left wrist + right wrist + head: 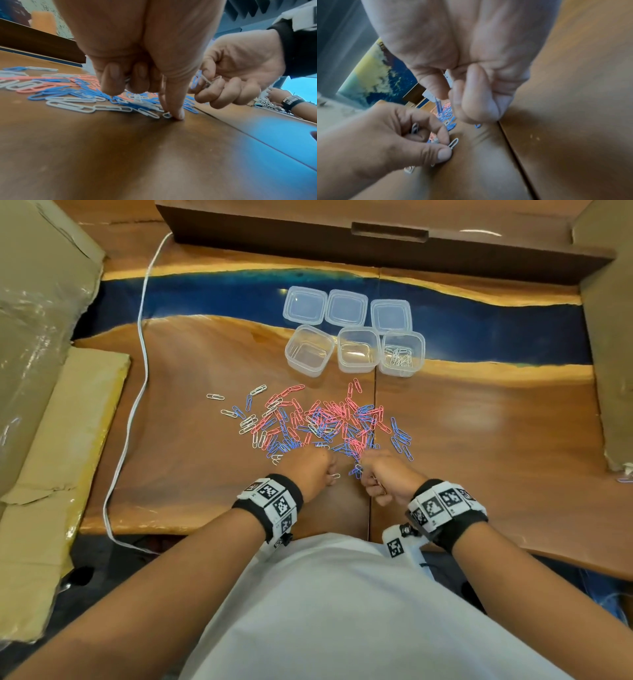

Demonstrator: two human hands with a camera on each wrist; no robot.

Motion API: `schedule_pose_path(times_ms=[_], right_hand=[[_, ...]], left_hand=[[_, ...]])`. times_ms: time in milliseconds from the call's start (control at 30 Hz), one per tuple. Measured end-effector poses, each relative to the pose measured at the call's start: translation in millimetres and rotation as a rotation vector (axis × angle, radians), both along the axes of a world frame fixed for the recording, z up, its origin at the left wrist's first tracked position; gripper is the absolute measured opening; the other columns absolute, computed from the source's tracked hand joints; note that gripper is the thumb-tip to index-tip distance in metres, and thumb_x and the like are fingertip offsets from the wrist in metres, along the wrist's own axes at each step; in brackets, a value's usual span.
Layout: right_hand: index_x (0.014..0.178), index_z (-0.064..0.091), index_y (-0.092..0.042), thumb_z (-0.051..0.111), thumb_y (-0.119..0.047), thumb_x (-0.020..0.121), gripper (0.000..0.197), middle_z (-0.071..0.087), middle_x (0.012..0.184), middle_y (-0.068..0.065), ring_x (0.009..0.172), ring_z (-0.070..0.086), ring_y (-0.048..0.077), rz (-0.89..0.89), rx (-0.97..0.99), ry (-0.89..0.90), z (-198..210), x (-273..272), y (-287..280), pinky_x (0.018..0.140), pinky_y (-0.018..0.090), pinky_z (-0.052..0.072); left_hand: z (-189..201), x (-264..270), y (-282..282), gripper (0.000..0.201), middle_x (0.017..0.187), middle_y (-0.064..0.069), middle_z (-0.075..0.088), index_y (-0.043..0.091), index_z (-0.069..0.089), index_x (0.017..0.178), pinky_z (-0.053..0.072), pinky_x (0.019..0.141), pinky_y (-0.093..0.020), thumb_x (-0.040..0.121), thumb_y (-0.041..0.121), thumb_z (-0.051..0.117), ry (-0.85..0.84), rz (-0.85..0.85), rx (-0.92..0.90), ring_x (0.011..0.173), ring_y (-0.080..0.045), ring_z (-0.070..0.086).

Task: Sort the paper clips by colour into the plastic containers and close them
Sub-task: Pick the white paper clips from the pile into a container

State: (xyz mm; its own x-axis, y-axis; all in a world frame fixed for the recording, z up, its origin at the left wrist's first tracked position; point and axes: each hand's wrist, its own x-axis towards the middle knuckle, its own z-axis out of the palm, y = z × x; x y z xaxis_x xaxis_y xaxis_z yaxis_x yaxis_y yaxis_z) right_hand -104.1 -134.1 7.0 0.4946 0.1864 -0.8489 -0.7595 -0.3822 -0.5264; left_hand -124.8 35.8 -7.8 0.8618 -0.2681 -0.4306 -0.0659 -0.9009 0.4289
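A mixed pile of pink, blue and white paper clips (318, 422) lies on the wooden table (191, 474). Behind it stand three open clear containers: left (309, 350) and middle (358, 349) look empty, and the right one (402, 353) holds white clips. Their three lids (346, 308) lie in a row further back. My left hand (330, 474) is at the pile's near edge, fingers curled round white clips, one fingertip pressing a white clip (167, 115) onto the table. Beside it my right hand (368, 477) grips white clips (448, 78) in its curled fingers.
A white cable (137, 392) runs down the table's left side. Cardboard boxes (41, 337) stand at the left and another (609, 337) at the right. A dark wooden box (376, 237) is at the back. Another person's arm with a watch (291, 102) shows in the left wrist view.
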Motion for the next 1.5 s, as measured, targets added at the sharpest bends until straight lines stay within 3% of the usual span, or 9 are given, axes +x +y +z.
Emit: schedule_pose_path(times_ms=[267, 433, 567, 733, 867, 1000, 1200, 1333, 1500], right_hand=[[0.064, 0.039, -0.015, 0.030, 0.011, 0.067, 0.027, 0.036, 0.056, 0.009, 0.039, 0.028, 0.011, -0.191, 0.203, 0.000, -2.3, 3.2, -9.0, 0.043, 0.012, 0.016], [0.059, 0.042, -0.013, 0.035, 0.014, 0.069, 0.029, 0.038, 0.051, 0.007, 0.038, 0.029, 0.012, -0.165, 0.175, -0.075, -7.2, 7.1, -9.7, 0.041, 0.013, 0.020], [0.064, 0.046, -0.013, 0.040, 0.013, 0.072, 0.028, 0.041, 0.053, 0.008, 0.039, 0.031, 0.014, -0.122, 0.168, -0.125, -3.7, 12.5, -8.6, 0.040, 0.015, 0.022], [0.074, 0.063, -0.010, 0.046, 0.001, 0.081, 0.021, 0.043, 0.052, 0.004, 0.038, 0.032, 0.012, 0.128, 0.013, -0.222, 5.3, 22.5, -1.2, 0.040, 0.017, 0.022], [0.087, 0.074, -0.008, 0.052, -0.003, 0.085, 0.023, 0.059, 0.057, -0.001, 0.037, 0.037, 0.007, 0.386, -0.130, -0.346, 16.3, 30.8, 6.1, 0.036, 0.017, 0.029], [0.092, 0.069, 0.002, 0.048, 0.009, 0.084, 0.024, 0.062, 0.064, 0.010, 0.041, 0.037, 0.012, 0.172, 0.072, -0.231, 22.5, 32.3, 8.0, 0.037, 0.019, 0.030], [0.084, 0.058, 0.000, 0.041, -0.004, 0.092, 0.020, 0.057, 0.078, 0.014, 0.058, 0.059, 0.017, -0.342, 0.415, -0.002, 27.2, 45.6, -1.1, 0.054, 0.026, 0.056], [0.098, 0.056, 0.001, 0.046, -0.017, 0.094, 0.021, 0.060, 0.095, 0.016, 0.078, 0.067, 0.025, -0.612, 0.475, 0.029, 28.4, 78.3, -13.5, 0.071, 0.033, 0.061], [0.116, 0.052, 0.000, 0.051, -0.030, 0.094, 0.037, 0.053, 0.108, 0.014, 0.083, 0.062, 0.025, -0.653, 0.345, -0.115, 62.1, 134.6, -19.5, 0.063, 0.029, 0.058]], left_hand=[[4.0, 5.3, -5.9, 0.012, 0.087, -0.003, 0.068, 0.021, 0.058, 0.076, 0.040, 0.066, -0.028, 0.087, 0.019, 0.059, 0.077, -0.063, 0.043, 0.080, -0.025, 0.061], [3.5, 0.8, -8.1, 0.017, 0.081, -0.008, 0.063, 0.008, 0.060, 0.078, 0.046, 0.063, -0.033, 0.081, 0.024, 0.054, 0.098, -0.094, 0.029, 0.076, -0.031, 0.058], [8.0, 1.8, -1.9, 0.024, 0.064, 0.004, 0.046, 0.019, 0.041, 0.064, 0.032, 0.057, -0.027, 0.085, 0.020, 0.052, 0.221, 0.250, -0.360, 0.065, -0.018, 0.043], [15.6, 12.5, 8.7, 0.033, 0.045, 0.004, 0.047, 0.019, 0.041, 0.053, 0.029, 0.045, -0.021, 0.077, -0.002, 0.051, 0.420, 0.576, -0.620, 0.038, -0.011, 0.035], [14.4, 16.1, 7.9, 0.037, 0.057, -0.012, 0.041, 0.019, 0.032, 0.054, 0.018, 0.043, -0.015, 0.068, -0.014, 0.038, 0.506, 0.736, -0.756, 0.038, -0.011, 0.019], [14.1, 18.9, 9.0, 0.034, 0.052, -0.010, 0.040, 0.020, 0.035, 0.063, 0.018, 0.045, -0.014, 0.069, -0.013, 0.030, 0.548, 0.774, -0.796, 0.037, -0.011, 0.021], [21.7, 37.8, 10.0, 0.022, 0.061, -0.007, 0.039, 0.014, 0.042, 0.068, 0.026, 0.042, -0.019, 0.077, -0.007, 0.040, 0.626, 0.898, -0.989, 0.046, -0.016, 0.032], [40.3, 66.5, 1.8, 0.014, 0.069, -0.004, 0.047, 0.013, 0.047, 0.076, 0.039, 0.047, -0.026, 0.090, 0.014, 0.045, 0.750, 0.895, -1.176, 0.056, -0.015, 0.043], [63.0, 112.3, -19.8, 0.024, 0.081, -0.011, 0.059, 0.005, 0.056, 0.090, 0.055, 0.070, -0.037, 0.097, 0.023, 0.041, 0.800, 0.934, -1.278, 0.076, -0.022, 0.062]])
